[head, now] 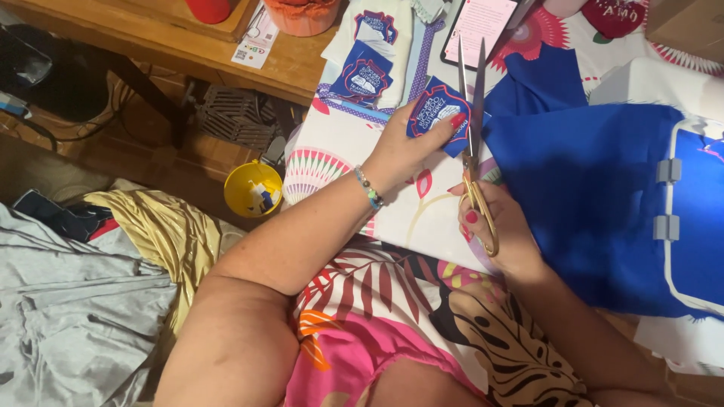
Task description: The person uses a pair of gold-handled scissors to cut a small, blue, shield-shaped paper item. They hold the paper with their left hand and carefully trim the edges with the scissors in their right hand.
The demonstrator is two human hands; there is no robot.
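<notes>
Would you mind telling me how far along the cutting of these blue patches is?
Two cut blue patches already lie on the white cloth at the top. In hand: the left hand holds a patch while the right hand holds open scissors beside its edge. The large blue fabric lies beside the scissors; whether more patches are left cannot be told.

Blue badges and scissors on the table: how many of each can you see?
Blue shield-shaped badges: 3, one in the left hand, two on the white cloth
Gold-handled scissors, in the right hand: 1
Total: 4
</notes>
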